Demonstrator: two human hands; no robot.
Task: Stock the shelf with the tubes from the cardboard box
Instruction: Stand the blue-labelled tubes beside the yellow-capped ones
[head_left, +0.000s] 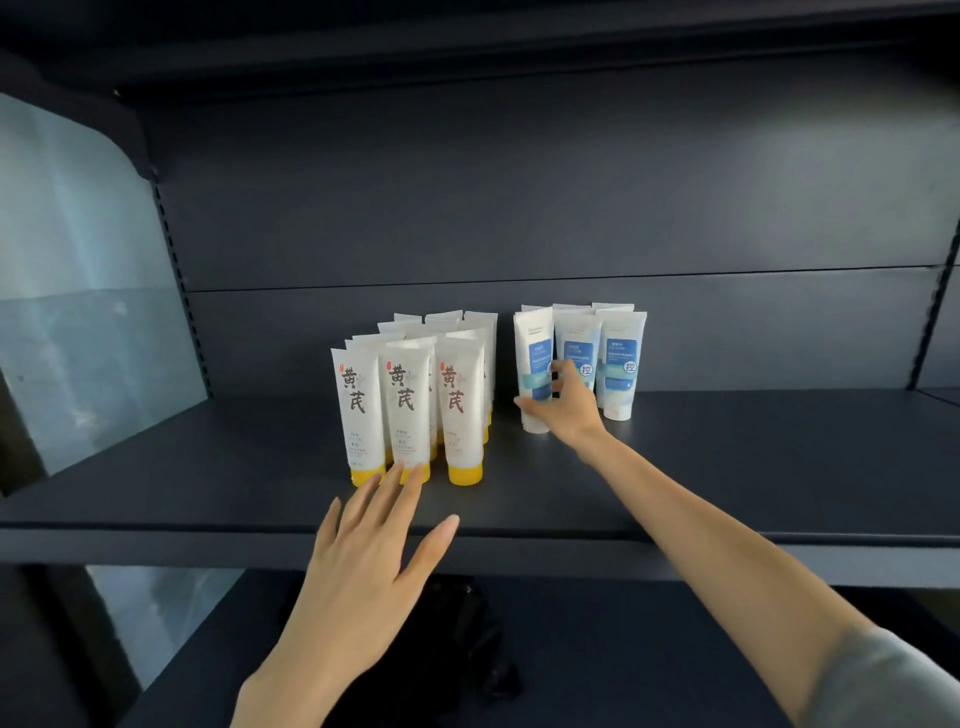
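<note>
Right hand (563, 402) clasped round the front-left blue-label tube (534, 364), which stands upright on the shelf (727, 467), cap down. Left hand (371, 540) open, fingers spread, just before the yellow-capped tubes (408, 405).

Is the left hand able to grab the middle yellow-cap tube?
Probably yes. The left hand is open, its fingertips right at the middle yellow-cap tube in the front row, with nothing between them.

A shop: dark metal display shelving (727, 467) with slotted uprights (174, 291), stocked with neat facing rows of yellow-capped tubes (410, 400) and blue-labelled tubes (618, 358).
</note>
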